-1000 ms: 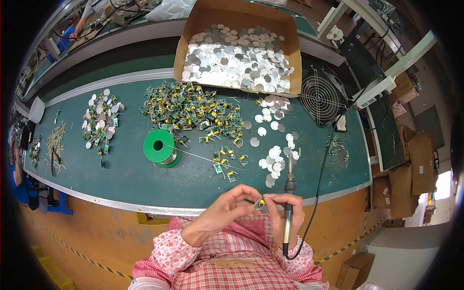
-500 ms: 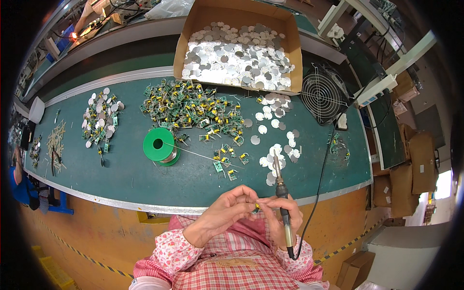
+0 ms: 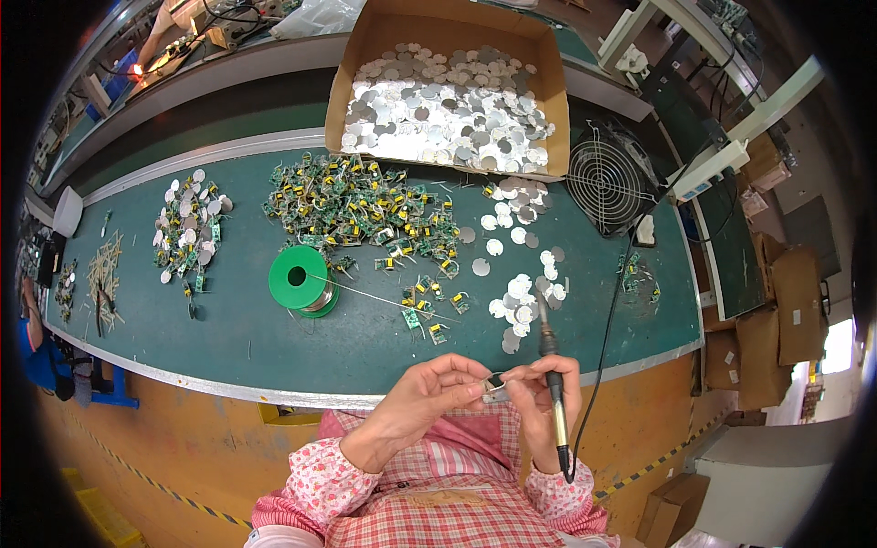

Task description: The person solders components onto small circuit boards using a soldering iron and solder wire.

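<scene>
Just past the table's front edge, my left hand (image 3: 431, 395) pinches a small circuit board (image 3: 494, 382) between thumb and fingertips. Its dark body and a pale wire show; the rest is covered by fingers. My right hand (image 3: 541, 395) meets it from the other side, fingertips at the board's wire. That same hand also keeps a soldering iron (image 3: 555, 388) against the fingers, tip pointing away over the table and cord trailing down. Ahead of my hands lie several loose circuit boards (image 3: 426, 309) with yellow parts, and scattered round metal discs (image 3: 517, 306).
A green spool of solder wire (image 3: 290, 285) stands mid-table, its strand reaching right. Behind are a heap of circuit boards (image 3: 352, 205) and a cardboard box (image 3: 336, 119) of discs. Boards joined with discs (image 3: 189, 224) lie left. A fan (image 3: 610, 181) and the iron's cord (image 3: 607, 338) occupy the right.
The soldering iron has swung to the right with my right hand. The board has turned between my fingers, so its yellow part no longer shows and a pale wire does.
</scene>
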Demonstrator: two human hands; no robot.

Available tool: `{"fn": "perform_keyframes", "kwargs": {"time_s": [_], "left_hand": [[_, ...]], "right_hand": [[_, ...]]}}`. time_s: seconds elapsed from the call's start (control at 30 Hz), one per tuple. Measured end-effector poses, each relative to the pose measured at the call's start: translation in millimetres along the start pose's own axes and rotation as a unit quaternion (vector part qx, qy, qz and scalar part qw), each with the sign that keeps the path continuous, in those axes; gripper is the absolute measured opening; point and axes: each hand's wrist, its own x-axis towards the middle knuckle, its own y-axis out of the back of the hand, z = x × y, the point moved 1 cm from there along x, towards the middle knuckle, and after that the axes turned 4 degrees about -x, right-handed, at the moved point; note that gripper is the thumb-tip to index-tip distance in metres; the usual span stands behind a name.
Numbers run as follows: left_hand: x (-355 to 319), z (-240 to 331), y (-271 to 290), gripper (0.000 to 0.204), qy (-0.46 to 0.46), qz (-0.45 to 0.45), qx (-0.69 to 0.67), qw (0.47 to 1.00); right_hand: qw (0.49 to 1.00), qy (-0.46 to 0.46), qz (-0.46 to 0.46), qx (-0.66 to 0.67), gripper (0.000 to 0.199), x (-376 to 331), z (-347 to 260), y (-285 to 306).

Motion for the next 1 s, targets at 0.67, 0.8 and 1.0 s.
{"fn": "perform_keyframes", "kwargs": {"time_s": [0.67, 0.8, 1.0], "left_hand": [[-0.3, 8.4, 12.7, 0.01, -0.124, 0.085, 0.161, 0.975], [0.8, 6.9, 13.8, 0.012, -0.15, 0.109, 0.213, 0.959], [0.1, 9.3, 7.8, 0.011, -0.134, 0.111, 0.287, 0.942]], "right_hand": [[0.824, 0.234, -0.141, -0.496, 0.032, 86.5, 2.4, -3.1], [0.851, 0.208, -0.168, -0.451, 0.034, 93.6, 2.6, -1.9], [0.895, 0.179, -0.134, -0.386, 0.029, 80.0, 15.5, -2.1]]}}
